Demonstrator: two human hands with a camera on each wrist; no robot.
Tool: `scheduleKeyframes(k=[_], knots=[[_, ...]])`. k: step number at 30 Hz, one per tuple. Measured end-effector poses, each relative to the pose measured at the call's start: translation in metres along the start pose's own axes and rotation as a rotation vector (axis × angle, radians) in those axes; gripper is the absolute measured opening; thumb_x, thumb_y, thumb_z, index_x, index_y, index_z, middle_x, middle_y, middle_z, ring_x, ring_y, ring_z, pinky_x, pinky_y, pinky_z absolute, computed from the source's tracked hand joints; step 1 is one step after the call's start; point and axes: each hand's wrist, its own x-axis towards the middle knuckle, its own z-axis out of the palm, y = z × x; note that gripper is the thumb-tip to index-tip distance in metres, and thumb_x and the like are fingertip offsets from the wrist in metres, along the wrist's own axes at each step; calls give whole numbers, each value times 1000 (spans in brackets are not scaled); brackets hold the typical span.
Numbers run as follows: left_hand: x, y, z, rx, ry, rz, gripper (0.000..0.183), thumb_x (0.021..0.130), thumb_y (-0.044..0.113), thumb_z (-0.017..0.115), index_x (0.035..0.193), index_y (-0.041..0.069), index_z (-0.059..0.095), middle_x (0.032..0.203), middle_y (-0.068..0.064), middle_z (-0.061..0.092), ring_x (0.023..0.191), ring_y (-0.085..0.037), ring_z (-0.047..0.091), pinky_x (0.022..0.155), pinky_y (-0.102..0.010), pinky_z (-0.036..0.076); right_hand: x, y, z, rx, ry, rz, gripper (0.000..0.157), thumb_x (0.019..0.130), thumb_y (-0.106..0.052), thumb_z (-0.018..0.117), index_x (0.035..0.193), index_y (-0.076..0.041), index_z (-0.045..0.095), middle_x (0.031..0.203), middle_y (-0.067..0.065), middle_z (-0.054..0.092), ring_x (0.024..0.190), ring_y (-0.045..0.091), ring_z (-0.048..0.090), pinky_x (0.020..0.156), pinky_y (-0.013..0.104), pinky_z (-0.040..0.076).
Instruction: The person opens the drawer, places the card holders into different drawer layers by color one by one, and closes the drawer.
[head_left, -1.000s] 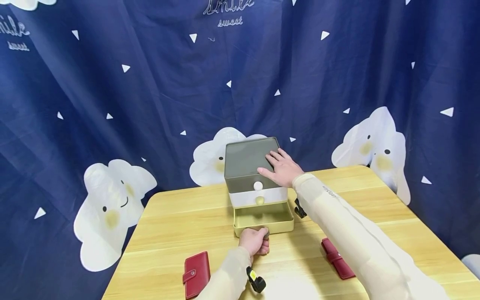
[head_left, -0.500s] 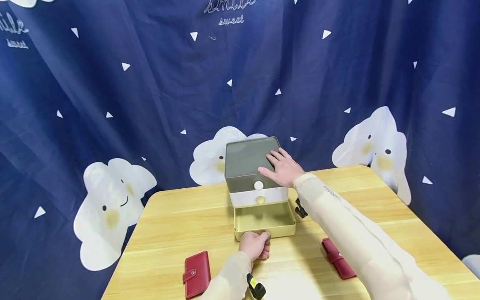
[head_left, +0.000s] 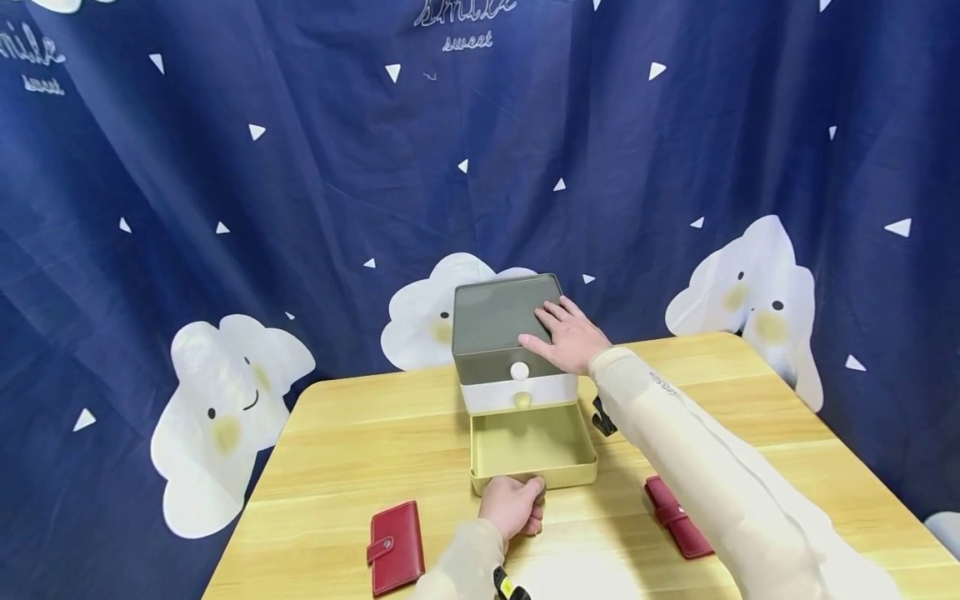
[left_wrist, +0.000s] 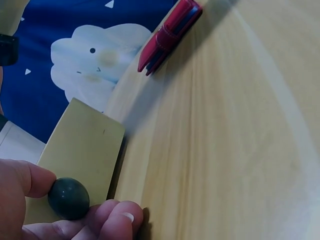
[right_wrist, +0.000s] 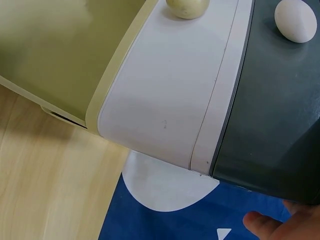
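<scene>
A small drawer organizer (head_left: 506, 317) stands at the back of the table, with a dark grey top tier, a white middle tier (right_wrist: 170, 90) and a yellow-green bottom drawer (head_left: 534, 442) pulled out. Nothing lies in the part of that drawer that shows. My left hand (head_left: 512, 505) pinches the drawer's round dark green knob (left_wrist: 69, 198) between thumb and fingers, at the drawer front. With fingers spread, my right hand (head_left: 566, 337) rests on the right edge of the grey top. In the right wrist view only some fingertips (right_wrist: 260, 223) show, beside the grey tier.
A red snap wallet (head_left: 396, 548) lies on the wooden table (head_left: 337, 450) left of my left forearm. Another red wallet (head_left: 677, 518) lies to the right, close to my right sleeve. Behind the table hangs a blue curtain (head_left: 337, 167) with clouds.
My left hand has drawn the bottom drawer further out toward me, so more of its inside shows. The right hand has stayed on the grey top.
</scene>
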Motion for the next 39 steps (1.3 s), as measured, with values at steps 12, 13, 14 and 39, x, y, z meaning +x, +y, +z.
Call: scheduleKeyframes(k=[12, 13, 14, 39], knots=[[-10, -5, 2, 16, -7, 23, 39, 89, 27, 63, 66, -4, 67, 51, -2, 59, 37, -5, 52, 39, -21, 47, 0, 2, 1, 6, 9, 0, 84, 94, -69, 30, 149, -6, 33, 155, 15, 26, 146, 34, 7, 117, 42, 6], [-10, -6, 2, 20, -7, 24, 39, 89, 27, 63, 65, -4, 67, 51, -1, 58, 37, -5, 51, 38, -21, 47, 0, 2, 2, 4, 9, -1, 84, 94, -69, 29, 149, -6, 33, 155, 15, 26, 146, 34, 7, 117, 42, 5], [-10, -6, 3, 24, -7, 24, 40, 89, 28, 63, 65, -3, 67, 50, -1, 58, 36, -5, 51, 38, -21, 46, 1, 2, 2, 2, 7, -2, 84, 94, -69, 29, 149, -5, 33, 155, 15, 26, 146, 34, 7, 117, 42, 5], [-17, 0, -27, 145, -76, 66, 47, 92, 37, 62, 64, -1, 66, 52, -3, 61, 37, -4, 50, 37, -19, 45, 4, 3, 3, -27, 4, -20, 84, 94, -69, 28, 148, -4, 34, 154, 15, 29, 146, 32, 8, 118, 41, 4]])
